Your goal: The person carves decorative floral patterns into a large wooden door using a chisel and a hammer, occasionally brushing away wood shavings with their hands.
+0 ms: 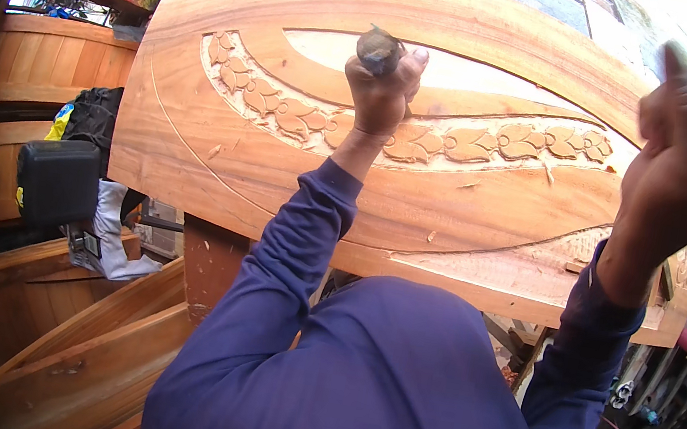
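The person's dark blue long-sleeved shirt (pixel 371 381) fills the lower frame, both sleeves reaching up and away from the camera. The left hand (pixel 382 86) is clenched around a chisel with a worn, rounded dark butt (pixel 379 49); the butt sticks up out of the fist, and the blade is hidden under the hand, so the tool's long axis runs from the butt down into the wood. It stands on the band of carved leaves (pixel 411 131) that curves across the wide, arched, orange-brown wooden panel (pixel 217 159). The right hand (pixel 686 152) is raised well to the right of the chisel, above the panel's right end, blurred; whether it grips anything cannot be told. Further left lie a black case (pixel 56 183) and curved wooden boards (pixel 90 336).
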`<move>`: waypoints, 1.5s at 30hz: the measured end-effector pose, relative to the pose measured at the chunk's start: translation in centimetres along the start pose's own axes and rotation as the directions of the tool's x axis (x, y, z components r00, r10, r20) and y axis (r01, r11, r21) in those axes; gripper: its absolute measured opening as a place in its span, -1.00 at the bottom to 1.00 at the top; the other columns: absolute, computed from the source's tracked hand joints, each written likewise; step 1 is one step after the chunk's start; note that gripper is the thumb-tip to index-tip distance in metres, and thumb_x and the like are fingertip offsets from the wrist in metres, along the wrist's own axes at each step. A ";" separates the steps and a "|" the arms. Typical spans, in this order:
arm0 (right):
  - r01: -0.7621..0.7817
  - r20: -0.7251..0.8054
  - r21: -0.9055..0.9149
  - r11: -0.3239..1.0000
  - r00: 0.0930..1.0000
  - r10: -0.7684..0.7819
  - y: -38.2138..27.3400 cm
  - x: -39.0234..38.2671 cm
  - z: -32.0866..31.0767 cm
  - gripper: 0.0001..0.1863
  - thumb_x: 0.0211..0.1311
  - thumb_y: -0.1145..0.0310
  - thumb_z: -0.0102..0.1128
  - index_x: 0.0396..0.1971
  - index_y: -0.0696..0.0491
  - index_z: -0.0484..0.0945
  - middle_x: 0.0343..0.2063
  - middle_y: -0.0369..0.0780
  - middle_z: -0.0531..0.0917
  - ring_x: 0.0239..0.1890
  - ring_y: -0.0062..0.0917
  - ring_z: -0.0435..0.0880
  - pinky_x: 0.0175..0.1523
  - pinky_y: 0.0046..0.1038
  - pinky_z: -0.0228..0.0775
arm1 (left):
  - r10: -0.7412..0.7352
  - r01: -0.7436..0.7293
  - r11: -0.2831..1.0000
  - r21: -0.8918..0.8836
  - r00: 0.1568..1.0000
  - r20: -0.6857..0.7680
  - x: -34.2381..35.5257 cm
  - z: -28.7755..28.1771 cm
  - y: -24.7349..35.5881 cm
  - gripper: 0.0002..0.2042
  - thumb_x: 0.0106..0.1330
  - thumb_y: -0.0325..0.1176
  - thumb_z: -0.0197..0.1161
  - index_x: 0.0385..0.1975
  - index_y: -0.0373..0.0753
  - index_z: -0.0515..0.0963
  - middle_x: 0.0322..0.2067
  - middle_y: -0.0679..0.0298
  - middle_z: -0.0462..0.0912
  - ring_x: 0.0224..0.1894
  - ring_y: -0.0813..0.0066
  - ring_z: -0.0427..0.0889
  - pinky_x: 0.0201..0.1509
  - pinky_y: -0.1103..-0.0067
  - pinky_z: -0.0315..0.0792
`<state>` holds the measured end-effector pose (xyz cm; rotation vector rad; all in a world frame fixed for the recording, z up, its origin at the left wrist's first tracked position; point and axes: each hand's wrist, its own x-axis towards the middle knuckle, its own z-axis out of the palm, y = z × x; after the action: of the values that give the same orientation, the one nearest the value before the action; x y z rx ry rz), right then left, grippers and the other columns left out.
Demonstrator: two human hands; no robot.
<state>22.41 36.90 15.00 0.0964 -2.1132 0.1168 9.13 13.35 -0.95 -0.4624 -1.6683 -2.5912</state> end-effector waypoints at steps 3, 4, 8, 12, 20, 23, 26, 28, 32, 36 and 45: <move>0.011 -0.435 0.005 1.000 0.900 -0.007 0.0 0.4 8.2 -0.72 0.35 0.61 0.19 0.03 0.16 0.63 -0.37 -0.28 0.65 -0.47 -0.51 0.55 -0.37 -0.46 0.45 | -0.001 0.001 1.000 0.000 0.999 0.032 -0.2 1.2 0.0 -0.75 0.30 -0.49 0.33 -0.58 -0.20 0.42 -0.75 0.43 0.34 -0.77 0.67 0.28 -0.70 0.65 0.17; 0.089 -0.178 0.137 0.987 0.982 -0.064 -3.0 -0.1 9.0 -0.63 0.34 0.59 0.17 0.12 0.03 0.59 -0.39 -0.24 0.68 -0.48 -0.45 0.59 -0.37 -0.43 0.49 | 0.019 -0.019 1.000 0.025 1.000 0.019 -0.3 -0.3 -0.1 -0.75 0.31 -0.49 0.32 -0.58 -0.20 0.42 -0.74 0.43 0.35 -0.76 0.67 0.29 -0.69 0.65 0.18; 0.089 0.376 0.389 0.917 0.894 -0.246 -7.1 0.5 7.9 -0.32 0.33 0.56 0.14 0.38 -0.40 0.48 -0.24 -0.15 0.79 -0.44 -0.34 0.77 -0.39 -0.36 0.61 | -0.028 0.030 1.000 -0.008 0.991 0.128 0.1 -0.2 0.0 -0.80 0.36 -0.49 0.30 -0.52 -0.25 0.49 -0.67 0.42 0.42 -0.69 0.69 0.35 -0.63 0.66 0.21; -0.008 0.352 0.324 0.946 0.929 -0.113 -5.7 -2.4 8.6 -0.34 0.32 0.56 0.15 0.37 -0.34 0.50 -0.24 -0.18 0.80 -0.41 -0.39 0.79 -0.38 -0.39 0.60 | -0.089 0.094 0.995 -0.015 0.976 0.197 0.5 0.7 0.0 -0.75 0.42 -0.41 0.29 -0.54 -0.25 0.48 -0.67 0.42 0.40 -0.69 0.67 0.31 -0.60 0.64 0.20; -0.547 0.450 0.426 0.721 0.819 0.356 -3.8 -14.5 2.9 -0.37 0.34 0.38 0.34 0.41 -0.20 0.45 -0.01 -0.12 0.76 -0.14 -0.31 0.82 -0.08 -0.34 0.62 | -0.075 0.079 0.997 -0.016 0.982 0.176 0.8 0.3 -1.2 -0.73 0.33 -0.36 0.41 -0.57 -0.13 0.45 -0.67 0.47 0.43 -0.69 0.74 0.33 -0.64 0.67 0.22; -0.660 0.572 0.209 0.722 0.681 0.457 -3.5 -20.9 -0.9 -0.37 0.33 0.30 0.38 0.41 -0.19 0.45 0.03 -0.09 0.74 -0.08 -0.26 0.81 -0.03 -0.35 0.61 | -0.022 0.023 1.000 -0.013 0.994 0.107 0.3 0.2 -0.4 -0.67 0.35 -0.40 0.40 -0.64 -0.11 0.42 -0.71 0.49 0.40 -0.72 0.76 0.30 -0.69 0.68 0.16; -0.623 0.657 -0.060 0.780 0.563 0.500 -3.1 -24.5 -4.6 -0.37 0.32 0.15 0.40 0.39 -0.20 0.48 -0.05 -0.09 0.76 -0.16 -0.24 0.80 -0.12 -0.31 0.59 | -0.005 0.005 1.000 0.000 0.997 0.075 0.2 0.3 0.1 -0.63 0.37 -0.41 0.38 -0.69 -0.10 0.40 -0.74 0.50 0.37 -0.74 0.76 0.26 -0.70 0.68 0.13; -0.564 0.639 -0.077 0.822 0.605 0.475 -3.3 -25.2 -6.1 -0.37 0.31 0.09 0.41 0.37 -0.21 0.50 -0.17 -0.11 0.78 -0.27 -0.24 0.78 -0.17 -0.28 0.58 | -0.015 0.017 0.999 -0.034 0.998 0.067 0.1 1.0 0.0 -0.62 0.38 -0.42 0.37 -0.69 -0.10 0.39 -0.74 0.51 0.36 -0.75 0.76 0.24 -0.70 0.68 0.12; -0.458 0.649 -0.118 0.881 0.635 0.418 -3.6 -25.0 -6.8 -0.36 0.26 0.14 0.42 0.34 -0.11 0.53 -0.22 -0.15 0.72 -0.24 -0.24 0.71 -0.14 -0.25 0.54 | 0.024 -0.022 0.999 -0.028 0.997 0.066 0.3 0.8 -0.4 -0.60 0.38 -0.40 0.39 -0.69 -0.10 0.35 -0.75 0.52 0.33 -0.75 0.76 0.22 -0.70 0.67 0.05; -0.406 0.657 -0.151 0.901 0.640 0.399 -3.7 -25.1 -7.0 -0.41 0.22 0.23 0.43 0.26 0.02 0.57 -0.14 -0.13 0.64 -0.07 -0.18 0.63 0.03 -0.19 0.47 | 0.048 -0.039 0.995 -0.095 0.994 0.095 0.4 0.5 -0.3 -0.63 0.40 -0.46 0.34 -0.68 -0.14 0.38 -0.73 0.52 0.34 -0.71 0.79 0.22 -0.62 0.69 0.13; -0.371 0.502 -0.245 0.896 0.742 0.445 -5.3 -27.1 -5.4 -0.45 0.32 0.14 0.31 0.24 0.08 0.59 -0.13 -0.08 0.62 -0.01 -0.12 0.58 0.15 -0.07 0.35 | 0.074 -0.123 0.940 0.319 0.984 0.161 0.0 -0.6 1.2 -0.83 0.30 -0.42 0.40 -0.49 -0.28 0.57 -0.62 0.26 0.53 -0.59 0.47 0.47 -0.46 0.47 0.39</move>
<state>41.63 32.86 -5.15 -0.4798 -2.6858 0.2363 9.22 12.27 -0.17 -0.7104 -2.0154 -2.1940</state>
